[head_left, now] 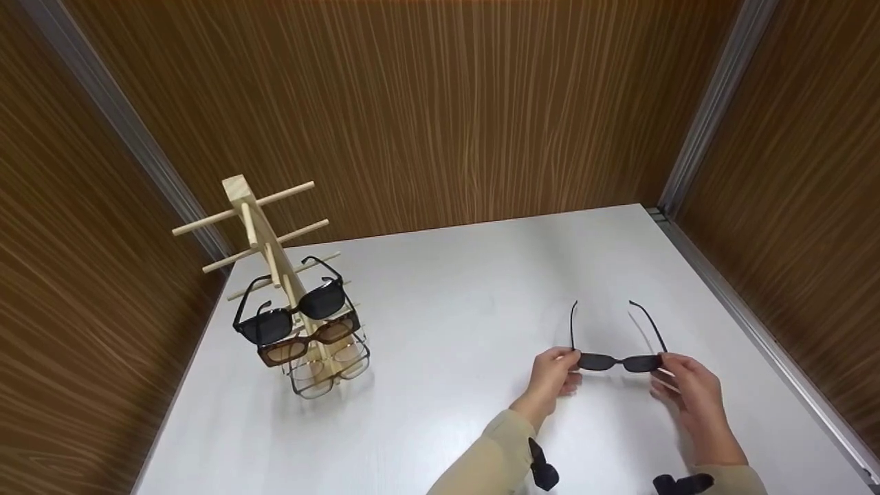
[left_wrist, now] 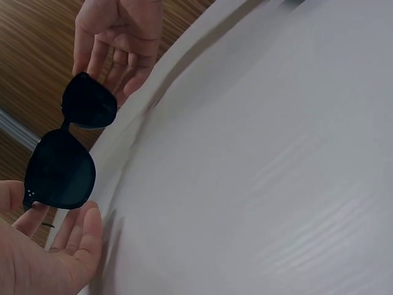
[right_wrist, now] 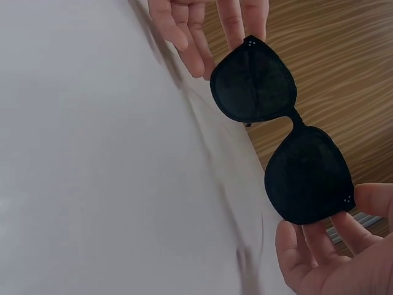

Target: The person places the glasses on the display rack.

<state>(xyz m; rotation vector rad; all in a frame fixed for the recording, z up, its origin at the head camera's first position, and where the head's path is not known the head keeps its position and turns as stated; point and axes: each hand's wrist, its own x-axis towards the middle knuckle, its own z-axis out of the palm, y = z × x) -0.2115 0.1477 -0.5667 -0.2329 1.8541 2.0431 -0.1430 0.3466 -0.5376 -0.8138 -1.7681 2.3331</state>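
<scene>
Black sunglasses (head_left: pixel 597 361) with dark lenses are held between both hands over the right part of the white table, their temples unfolded and pointing away. At the left hinge corner, my left hand (head_left: pixel 550 379) pinches the frame between thumb and fingers. My right hand (head_left: pixel 693 393) pinches the opposite corner the same way. The left wrist view shows the sunglasses (left_wrist: pixel 60 169) from the front, with the left hand (left_wrist: pixel 52 252) at the lower corner. In the right wrist view the right hand (right_wrist: pixel 344 258) grips the lower corner of the sunglasses (right_wrist: pixel 307 175).
A wooden display rack (head_left: pixel 237 189) with side pegs stands on the left of the white table (head_left: pixel 440 302). It carries black sunglasses (head_left: pixel 268 326), brown-framed glasses (head_left: pixel 285 352) and clear-lensed glasses (head_left: pixel 316 390). Its top pegs are bare. Wood-grain panels (head_left: pixel 440 110) enclose the back and sides.
</scene>
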